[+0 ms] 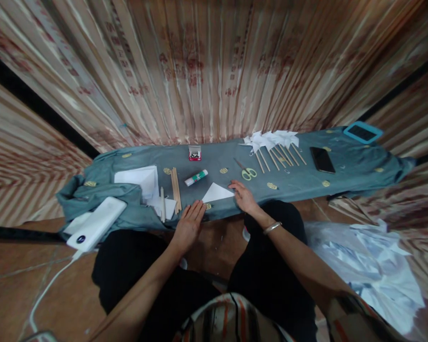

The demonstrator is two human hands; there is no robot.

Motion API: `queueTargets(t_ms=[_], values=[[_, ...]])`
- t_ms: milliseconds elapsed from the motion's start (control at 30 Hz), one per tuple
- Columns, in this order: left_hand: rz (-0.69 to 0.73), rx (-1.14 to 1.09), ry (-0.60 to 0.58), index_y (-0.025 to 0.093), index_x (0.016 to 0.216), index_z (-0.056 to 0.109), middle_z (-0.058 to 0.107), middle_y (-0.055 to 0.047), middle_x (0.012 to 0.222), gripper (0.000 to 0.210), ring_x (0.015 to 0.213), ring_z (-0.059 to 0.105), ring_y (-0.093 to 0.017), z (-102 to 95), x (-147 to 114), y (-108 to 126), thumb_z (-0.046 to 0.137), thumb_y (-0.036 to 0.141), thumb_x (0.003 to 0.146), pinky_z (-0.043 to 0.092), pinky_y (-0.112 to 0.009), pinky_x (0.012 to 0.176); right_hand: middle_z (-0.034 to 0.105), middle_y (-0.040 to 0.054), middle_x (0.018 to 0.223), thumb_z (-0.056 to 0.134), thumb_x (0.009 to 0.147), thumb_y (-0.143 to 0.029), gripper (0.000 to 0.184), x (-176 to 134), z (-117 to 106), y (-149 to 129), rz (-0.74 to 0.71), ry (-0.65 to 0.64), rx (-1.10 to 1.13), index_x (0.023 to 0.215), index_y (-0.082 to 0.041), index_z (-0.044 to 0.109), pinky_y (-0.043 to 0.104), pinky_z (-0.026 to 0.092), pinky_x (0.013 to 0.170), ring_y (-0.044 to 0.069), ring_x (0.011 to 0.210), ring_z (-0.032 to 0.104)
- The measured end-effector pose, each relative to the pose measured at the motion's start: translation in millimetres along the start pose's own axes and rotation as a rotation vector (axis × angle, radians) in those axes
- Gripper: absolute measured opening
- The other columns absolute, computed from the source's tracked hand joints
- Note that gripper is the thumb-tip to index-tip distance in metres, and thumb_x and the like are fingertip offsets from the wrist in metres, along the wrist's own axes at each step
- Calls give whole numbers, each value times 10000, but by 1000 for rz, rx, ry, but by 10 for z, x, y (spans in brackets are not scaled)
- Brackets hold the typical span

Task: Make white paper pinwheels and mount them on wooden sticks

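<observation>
A white sheet of paper folded into a triangle (217, 193) lies flat near the front edge of the cloth-covered table. My left hand (189, 224) rests at its left corner, fingers stretched out flat and side by side. At the right corner is my right hand (244, 196), its fingers extended and apart, touching the paper or the cloth right beside it. Just behind the triangle lies a glue stick (196, 177). Green-handled scissors (248, 173) lie beyond my right hand. Several wooden sticks (176, 190) are lined up left of the glue stick.
White paper pinwheels (271, 139) on sticks lie at the back right, near a black phone (322, 159) and a blue-framed device (363, 132). A small box of pins (194, 153), paper sheets (137, 176), a white marker (163, 204) and a cabled power bank (97, 224) are leftward. A plastic bag (371, 266) holds pinwheels.
</observation>
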State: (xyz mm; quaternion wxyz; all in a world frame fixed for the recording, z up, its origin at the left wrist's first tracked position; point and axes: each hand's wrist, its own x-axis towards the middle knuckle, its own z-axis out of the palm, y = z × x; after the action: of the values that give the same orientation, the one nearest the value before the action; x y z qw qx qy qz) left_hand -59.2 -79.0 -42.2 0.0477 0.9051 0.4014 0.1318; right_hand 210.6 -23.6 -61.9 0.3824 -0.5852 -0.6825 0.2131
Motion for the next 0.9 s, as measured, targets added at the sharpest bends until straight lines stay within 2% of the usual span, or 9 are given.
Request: queueTargets(t_ms=[133, 233, 333, 433, 633, 767, 833, 900], values=[[-14, -12, 33, 105, 1463, 368, 428, -173, 1505, 635, 1437, 332, -258, 53, -31, -2, 406, 53, 831, 328, -502, 1141, 636, 85, 1266, 404, 716, -76, 415, -22, -40, 55, 17, 7, 70, 983, -216, 689, 444, 457, 1032, 217, 1184, 593], [-19, -2, 31, 103, 1466, 359, 426, -167, 1509, 623, 1440, 325, -259, 67, -47, 12, 414, 61, 846, 320, -494, 1146, 664, 72, 1232, 408, 771, -157, 365, -22, -62, 39, 53, 25, 171, 961, -229, 712, 438, 451, 1034, 219, 1169, 602], [-27, 4, 26, 103, 1466, 355, 418, -169, 1514, 608, 1450, 304, -252, 68, -53, 33, 413, 70, 862, 311, -491, 1150, 682, 91, 1194, 457, 846, -292, 291, -16, -49, -49, 62, 13, 194, 945, -222, 722, 453, 427, 1048, 237, 1149, 612], [-49, 12, 26, 108, 1471, 346, 411, -176, 1517, 600, 1452, 301, -250, 82, -57, 59, 411, 81, 875, 308, -496, 1149, 689, 119, 1160, 563, 836, -412, 274, -27, -17, -136, 39, 5, 160, 929, -207, 719, 462, 432, 1029, 261, 1116, 627], [-114, -20, 56, 120, 1460, 356, 430, -182, 1502, 588, 1445, 315, -262, 96, -53, 145, 453, 96, 881, 306, -513, 1146, 713, 100, 1103, 646, 771, -404, 193, -74, -12, -168, 54, 14, 193, 805, -218, 683, 458, 491, 911, 265, 1021, 664], [-157, -113, 109, 123, 1441, 364, 429, -207, 1493, 541, 1436, 331, -272, 31, -27, 231, 490, 194, 919, 300, -540, 1143, 725, 98, 1074, 656, 759, -388, 166, -90, -37, -212, 118, -28, 274, 756, -222, 663, 445, 507, 871, 268, 996, 671], [-172, -158, 135, 123, 1449, 337, 388, -222, 1513, 546, 1446, 310, -275, -18, 17, 272, 486, 225, 934, 300, -539, 1144, 719, 105, 1081, 664, 756, -393, 177, -90, -55, -246, 170, 11, 348, 760, -217, 649, 436, 517, 861, 263, 985, 674], [-171, -202, 163, 137, 1474, 283, 342, -229, 1535, 567, 1463, 270, -274, -69, 91, 296, 468, 250, 949, 307, -532, 1142, 702, 112, 1111, 662, 764, -403, 193, -88, -79, -285, 204, 107, 414, 777, -214, 627, 418, 528, 856, 251, 986, 673]])
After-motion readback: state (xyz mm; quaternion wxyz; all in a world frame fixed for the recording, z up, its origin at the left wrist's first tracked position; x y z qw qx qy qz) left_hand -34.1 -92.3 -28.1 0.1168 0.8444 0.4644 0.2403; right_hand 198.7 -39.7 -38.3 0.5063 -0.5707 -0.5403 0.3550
